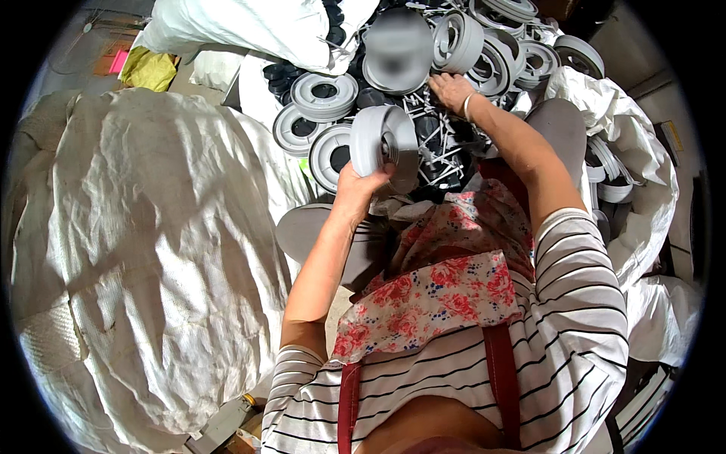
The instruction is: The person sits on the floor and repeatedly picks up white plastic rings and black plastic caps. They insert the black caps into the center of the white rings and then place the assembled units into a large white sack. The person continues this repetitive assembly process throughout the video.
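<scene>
— So what's she got hold of?

— A grey plastic reel (382,140), round with a deep hub, raised in the middle of the scene. The left hand (359,181) is clamped on its near rim from below, fingers curled round the flange.

— And the other hand?

— The right hand (452,91) is stretched farther out, fingers spread down into the pile of reels (484,53); whether it has closed on anything I cannot tell. The two hands are well apart.

— How would that reel handle?

— Light for its bulk, I'd judge, since one hand lifts it by the edge. Stiff moulded plastic, smooth and perhaps a bit slippery, not fragile. The rim or the hub hole looks the surest hold.

— What lies around it?

— Just beyond, more grey reels and small black caps (283,79), with a tangle of thin white plastic sticks (442,151) between them. On the left a big white woven sack (151,250) bulges; another white sack (643,174) wraps the right side. Near, a flowered cloth (439,291) lies over her striped top (560,356).
</scene>
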The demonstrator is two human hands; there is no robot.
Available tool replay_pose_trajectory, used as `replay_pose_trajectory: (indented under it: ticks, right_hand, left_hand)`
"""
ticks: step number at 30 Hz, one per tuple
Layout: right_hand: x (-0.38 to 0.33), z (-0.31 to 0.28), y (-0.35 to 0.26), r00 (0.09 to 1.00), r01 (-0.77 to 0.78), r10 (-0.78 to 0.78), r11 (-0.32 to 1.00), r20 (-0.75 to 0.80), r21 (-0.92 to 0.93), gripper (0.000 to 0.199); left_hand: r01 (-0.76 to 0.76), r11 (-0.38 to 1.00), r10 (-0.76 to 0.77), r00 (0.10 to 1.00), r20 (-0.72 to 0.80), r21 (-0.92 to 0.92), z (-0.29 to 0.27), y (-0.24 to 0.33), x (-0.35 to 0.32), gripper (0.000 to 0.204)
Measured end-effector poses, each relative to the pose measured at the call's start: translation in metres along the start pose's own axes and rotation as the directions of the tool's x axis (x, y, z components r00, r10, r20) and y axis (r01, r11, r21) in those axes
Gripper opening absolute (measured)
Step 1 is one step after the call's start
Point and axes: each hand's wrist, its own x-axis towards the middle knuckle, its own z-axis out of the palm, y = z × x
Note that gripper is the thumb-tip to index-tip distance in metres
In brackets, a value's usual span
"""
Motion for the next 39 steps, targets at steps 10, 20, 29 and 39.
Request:
replay_pose_trajectory:
  ticks: [10, 20, 29, 39]
  right_hand:
    - [-0.046, -0.14, -0.066, 0.931, 0.125, 0.312, 0.207, -0.187, 0.97, 0.049]
    - [-0.065, -0.147, -0.104, 0.877, 0.42, -0.016, 0.511, -0.48, 0.75, 0.059]
    - [-0.067, -0.149, -0.107, 0.89, 0.399, 0.057, 0.382, -0.452, 0.834, 0.052]
    - [-0.06, -0.137, -0.121, 0.958, -0.269, -0.191, -0.858, 0.215, 0.437, 0.032]
  left_hand:
    - [0.0, 0.885, -0.066, 0.99, -0.124, -0.466, 0.008, 0.006, -0.005, 0.037]
    - [-0.021, 0.929, 0.012, 1.0, -0.028, -0.37, 0.011, 0.015, -0.023, 0.048]
    - [-0.11, 0.988, 0.101, 0.991, -0.087, -0.107, 0.017, 0.021, -0.028, 0.041]
    - [-0.345, 0.718, 0.423, 0.906, 0.015, 0.604, 0.021, 0.0, -0.039, 0.054]
